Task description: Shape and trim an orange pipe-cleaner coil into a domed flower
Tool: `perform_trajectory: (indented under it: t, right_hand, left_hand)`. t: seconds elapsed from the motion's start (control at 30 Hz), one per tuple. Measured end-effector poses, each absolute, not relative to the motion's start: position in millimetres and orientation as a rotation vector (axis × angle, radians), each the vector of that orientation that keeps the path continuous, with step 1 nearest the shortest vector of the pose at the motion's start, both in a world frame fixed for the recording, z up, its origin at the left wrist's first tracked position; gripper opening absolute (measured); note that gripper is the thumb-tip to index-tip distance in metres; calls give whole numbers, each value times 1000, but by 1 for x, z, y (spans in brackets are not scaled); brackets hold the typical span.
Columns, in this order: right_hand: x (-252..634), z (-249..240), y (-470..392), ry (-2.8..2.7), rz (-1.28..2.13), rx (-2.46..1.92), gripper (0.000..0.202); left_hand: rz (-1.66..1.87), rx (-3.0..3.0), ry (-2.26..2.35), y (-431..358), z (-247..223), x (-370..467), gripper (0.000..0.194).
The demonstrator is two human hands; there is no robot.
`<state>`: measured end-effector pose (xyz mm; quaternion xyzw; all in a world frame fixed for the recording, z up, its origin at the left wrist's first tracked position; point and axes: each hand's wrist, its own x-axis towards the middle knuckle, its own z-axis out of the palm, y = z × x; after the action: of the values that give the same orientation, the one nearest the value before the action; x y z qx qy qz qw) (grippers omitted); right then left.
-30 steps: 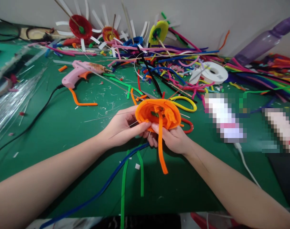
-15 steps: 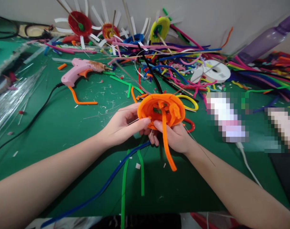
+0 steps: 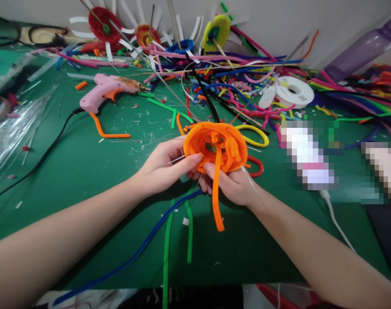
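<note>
An orange bowl-shaped piece made of pipe cleaners is held above the table, its hollow side facing me. My left hand grips its lower left rim, thumb inside and fingers beneath. My right hand pinches the lower rim, thumb at the inner edge. An orange strip hangs from the bowl's inside over the rim. Thin wires stick out around the piece. Below the hands lie a blue pipe cleaner and green pipe cleaners.
A pink glue gun with a black cord lies at the left. Behind are a pipe-cleaner heap, a white spool, finished-looking coloured discs and a purple bottle. Yellow and red loops lie beside the right hand.
The orange bowl and both hands have shifted slightly left and up in view. The hanging orange strip has swung left. Both hands keep their hold.
</note>
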<state>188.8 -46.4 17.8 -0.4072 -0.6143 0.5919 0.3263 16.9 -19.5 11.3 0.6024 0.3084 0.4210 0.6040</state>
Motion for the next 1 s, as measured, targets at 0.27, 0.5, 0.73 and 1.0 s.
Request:
perform_trajectory:
  t: [0.27, 0.5, 0.73, 1.0]
  right_hand:
    - [189, 15, -46, -1718, 1406, -1040, 24]
    - [189, 13, -46, -1776, 1336, -1031, 27]
    - [188, 15, -46, -1777, 1347, -1053, 27]
    - [190, 17, -45, -1826, 1289, -1072, 32]
  left_hand:
    - [1031, 1384, 713, -21, 12, 20, 16]
    - [1046, 1377, 730, -21, 10, 20, 16]
    - [1039, 1392, 769, -21, 12, 19, 13]
    - [1029, 1368, 764, -20, 11, 21, 18]
